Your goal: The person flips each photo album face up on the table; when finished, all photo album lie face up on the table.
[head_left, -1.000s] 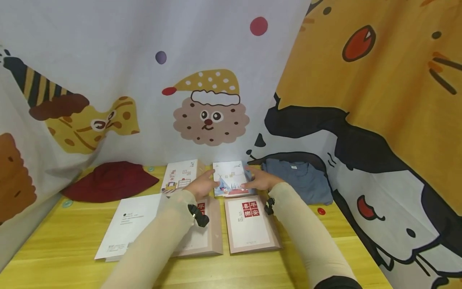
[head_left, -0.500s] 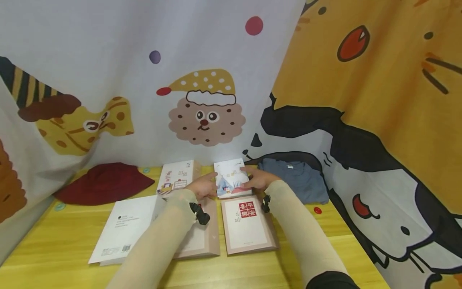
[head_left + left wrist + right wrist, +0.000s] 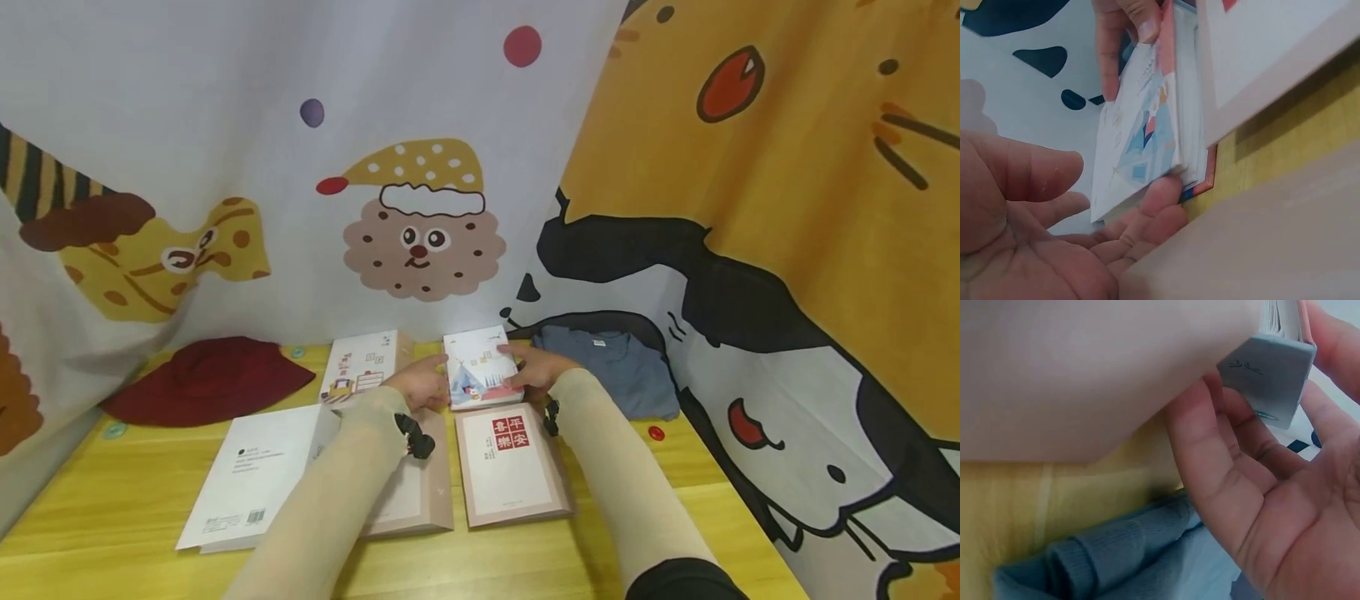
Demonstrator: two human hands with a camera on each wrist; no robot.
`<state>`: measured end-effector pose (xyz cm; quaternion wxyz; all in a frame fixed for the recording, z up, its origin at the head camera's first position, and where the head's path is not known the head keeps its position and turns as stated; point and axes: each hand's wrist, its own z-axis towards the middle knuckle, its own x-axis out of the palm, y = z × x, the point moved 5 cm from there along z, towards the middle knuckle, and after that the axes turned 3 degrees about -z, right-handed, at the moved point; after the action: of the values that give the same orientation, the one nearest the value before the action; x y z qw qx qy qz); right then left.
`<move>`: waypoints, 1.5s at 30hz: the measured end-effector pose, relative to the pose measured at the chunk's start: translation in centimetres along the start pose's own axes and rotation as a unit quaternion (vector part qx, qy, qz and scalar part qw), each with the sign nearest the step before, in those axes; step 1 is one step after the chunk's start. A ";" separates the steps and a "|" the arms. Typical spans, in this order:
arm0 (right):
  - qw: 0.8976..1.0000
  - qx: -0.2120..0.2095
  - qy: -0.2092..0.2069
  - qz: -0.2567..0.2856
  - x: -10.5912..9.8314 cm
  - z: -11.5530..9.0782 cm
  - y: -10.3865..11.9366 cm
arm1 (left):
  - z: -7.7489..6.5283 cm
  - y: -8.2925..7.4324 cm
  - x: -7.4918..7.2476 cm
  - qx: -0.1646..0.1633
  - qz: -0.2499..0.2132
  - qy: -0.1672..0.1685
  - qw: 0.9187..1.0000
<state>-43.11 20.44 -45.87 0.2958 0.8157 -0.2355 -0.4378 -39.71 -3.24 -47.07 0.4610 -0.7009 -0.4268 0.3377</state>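
Note:
A small book (image 3: 480, 375) with an illustrated tent on its white cover stands between both hands at the back of the table. My right hand (image 3: 542, 367) grips its right side, thumb on the cover and other fingers curled behind the grey-blue spine (image 3: 1272, 378). On the opposite side, my left hand (image 3: 418, 383) touches the book's edge with its fingertips. Its thumb (image 3: 1041, 169) stays off the cover in the left wrist view. Page edges and a red-and-blue corner (image 3: 1204, 184) show beneath the cover there.
In front lie two pink-bordered books, one (image 3: 513, 467) at right and one (image 3: 438, 492) partly behind my left sleeve. A white book (image 3: 247, 475), another illustrated book (image 3: 360, 362), a dark red hat (image 3: 217, 379) and a folded blue shirt (image 3: 615, 371) surround them. A patterned curtain (image 3: 247, 125) hangs behind.
The blue edge that stuck out at the illustrated book's right side has come in line with its cover. Both hands stay at the book's sides, and the head view has shifted slightly.

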 end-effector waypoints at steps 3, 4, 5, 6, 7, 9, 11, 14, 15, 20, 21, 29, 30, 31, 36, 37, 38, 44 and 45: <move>1.000 0.003 0.001 -0.003 -0.1 0.0 -0.1 | -0.1 -0.3 -0.1 0.002 0.027 -0.007 1.000; 1.000 0.002 0.002 -0.004 -0.1 0.0 -0.2 | -0.2 -0.3 -0.2 -0.001 0.039 -0.014 0.999; 1.000 0.001 0.005 0.001 0.0 0.0 -0.2 | -0.2 -0.3 -0.3 -0.006 0.051 -0.024 0.998; 1.000 0.001 0.005 0.004 0.0 0.0 -0.2 | -0.3 -0.3 -0.4 -0.009 0.063 -0.031 0.997; 1.000 0.000 0.006 0.006 -0.1 0.0 -0.3 | -0.4 -0.3 -0.5 -0.015 0.074 -0.039 0.996; 1.000 0.001 0.005 0.012 -0.1 0.1 -0.4 | -0.5 -0.4 -0.6 -0.025 0.079 -0.047 0.995; 1.000 0.003 0.004 0.016 -0.2 0.1 -0.5 | -0.4 -0.4 -0.6 -0.030 0.078 -0.049 0.995; 1.000 0.005 0.002 0.006 -0.4 0.2 -0.7 | 0.0 -0.4 -0.5 -0.022 0.069 -0.048 0.996; 1.000 0.004 0.001 0.001 -0.4 0.3 -0.7 | 0.2 -0.3 -0.5 -0.021 0.067 -0.051 0.996; 1.000 0.005 0.003 -0.001 -0.4 0.5 -0.8 | 1.0 0.1 -0.7 -0.025 0.051 -0.068 0.996; 1.000 0.006 0.003 0.002 -0.4 0.5 -0.9 | 1.1 0.2 -0.7 -0.026 0.043 -0.072 0.996; 1.000 0.010 0.001 0.013 -0.4 0.4 -1.0 | 1.4 -0.1 -0.5 -0.026 -0.011 -0.095 0.995; 1.000 0.011 0.001 0.013 -0.4 0.4 -1.0 | 1.4 -0.1 -0.5 -0.029 -0.018 -0.092 0.995; 1.000 0.013 0.000 0.011 -0.4 0.3 -1.0 | 1.4 -0.1 -0.4 -0.031 -0.024 -0.090 0.995; 1.000 0.017 -0.001 0.000 -0.3 0.1 -0.8 | 1.5 0.1 -0.5 -0.031 -0.047 -0.074 0.996; 1.000 0.017 -0.001 -0.002 -0.3 0.1 -0.7 | 1.5 0.1 -0.5 -0.029 -0.045 -0.071 0.996; 1.000 0.016 0.001 -0.003 -0.2 0.1 -0.7 | 1.6 0.2 -0.5 -0.028 -0.044 -0.067 0.996; 1.000 0.015 0.009 -0.003 -0.2 0.2 -0.7 | 1.5 0.0 -0.4 -0.013 -0.023 -0.048 0.999; 1.000 0.015 0.011 -0.003 -0.2 0.2 -0.7 | 1.5 -0.1 -0.3 -0.007 -0.023 -0.046 0.999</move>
<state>-43.30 21.02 -46.28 0.2850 0.8256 -0.2362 -0.4259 -41.21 -2.97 -47.45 0.4439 -0.6778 -0.4659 0.3556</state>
